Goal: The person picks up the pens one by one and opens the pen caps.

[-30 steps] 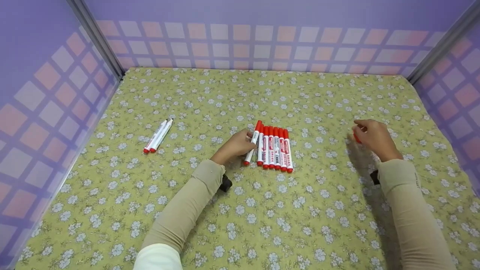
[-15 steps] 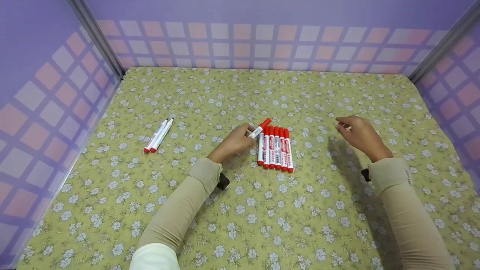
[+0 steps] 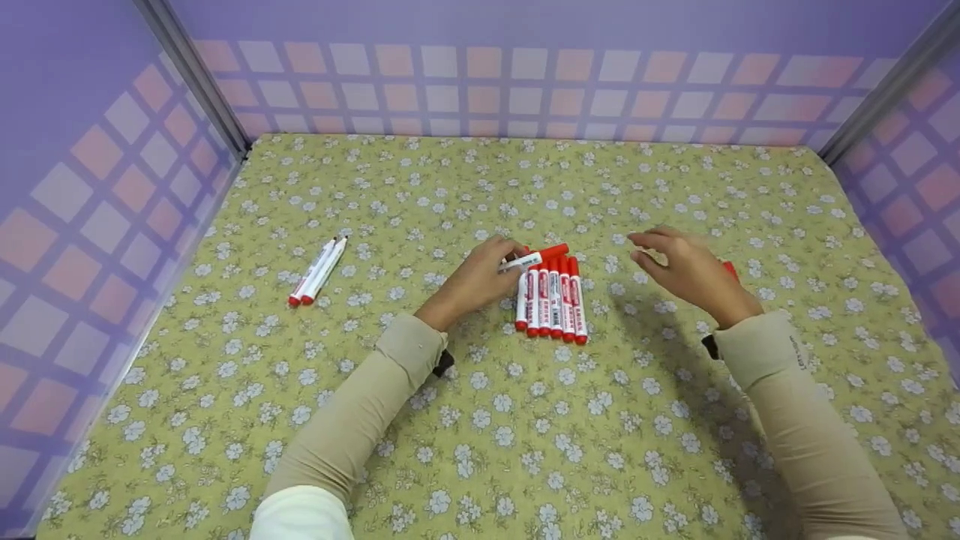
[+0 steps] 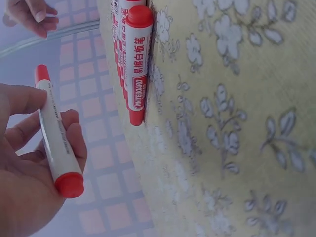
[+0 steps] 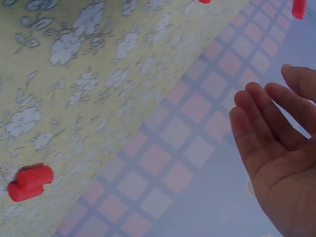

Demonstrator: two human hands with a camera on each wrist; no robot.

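Left hand, head view, pinches a red-capped marker crosswise above the marker row, cap toward the empty, slack-fingered right hand; left-wrist view: marker across fingers; right-wrist view: open palm, loose red cap on worktop.

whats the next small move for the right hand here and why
Probably reach the last bit to the red cap end of the whiteboard marker and pinch it. The left hand holds that marker lifted, cap pointing right, and the right hand is open, empty and close by.
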